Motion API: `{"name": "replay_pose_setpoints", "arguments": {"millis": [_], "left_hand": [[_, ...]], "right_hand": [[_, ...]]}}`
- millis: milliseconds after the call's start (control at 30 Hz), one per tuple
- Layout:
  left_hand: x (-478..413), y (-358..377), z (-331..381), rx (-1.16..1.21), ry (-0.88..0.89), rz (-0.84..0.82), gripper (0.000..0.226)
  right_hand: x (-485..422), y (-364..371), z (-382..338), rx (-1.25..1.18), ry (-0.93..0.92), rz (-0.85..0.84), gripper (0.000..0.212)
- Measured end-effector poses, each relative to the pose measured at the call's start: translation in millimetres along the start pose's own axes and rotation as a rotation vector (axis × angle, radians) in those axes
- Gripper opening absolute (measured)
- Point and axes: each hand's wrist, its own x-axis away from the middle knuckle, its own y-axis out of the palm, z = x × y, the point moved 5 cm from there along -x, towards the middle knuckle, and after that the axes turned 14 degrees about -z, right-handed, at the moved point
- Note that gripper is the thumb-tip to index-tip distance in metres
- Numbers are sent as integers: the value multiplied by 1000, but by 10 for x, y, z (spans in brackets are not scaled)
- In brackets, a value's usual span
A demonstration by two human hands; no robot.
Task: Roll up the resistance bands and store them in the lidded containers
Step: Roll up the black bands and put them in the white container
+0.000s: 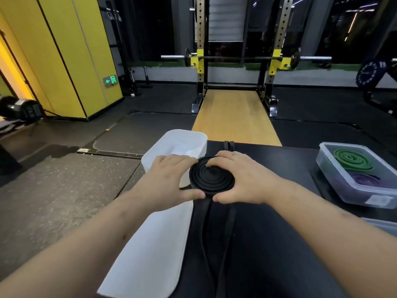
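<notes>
A black resistance band (211, 179) is wound into a flat coil on the black table (268, 244); its loose tail runs back toward me. My left hand (169, 177) grips the coil's left side, thumb at its near edge. My right hand (240, 179) grips the right side, fingers over the top near the centre. An open white container (189, 138) stands just behind the hands at the table's left. Its white lid (150, 250) lies flat on the table's left side, under my left forearm.
A clear container (348, 190) at the right holds a rolled green band (352, 161) and a rolled purple band (365, 179). Another clear piece (382, 225) shows at the right edge. A squat rack (236, 59) and a wooden platform lie beyond the table.
</notes>
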Motion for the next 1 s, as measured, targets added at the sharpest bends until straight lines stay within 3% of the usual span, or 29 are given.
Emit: {"name": "replay_pose_setpoints", "arguments": {"millis": [300, 500, 667, 767, 1000], "left_hand": [[-252, -85, -1069, -121, -228, -7, 93], [-344, 159, -1424, -60, -335, -17, 64], [-403, 335, -1501, 13, -351, -20, 71], [-350, 378, -1454, 92, -344, -62, 64], [-307, 485, -1464, -57, -317, -56, 71]], "right_hand": [[-1273, -76, -43, -33, -51, -18, 73], [-1767, 49, 67, -42, 11, -49, 72], [-1894, 301, 67, -50, 82, -236, 57], [-1955, 368, 55, -1, 120, -349, 45], [-1937, 346, 37, 87, 202, -529, 55]]}}
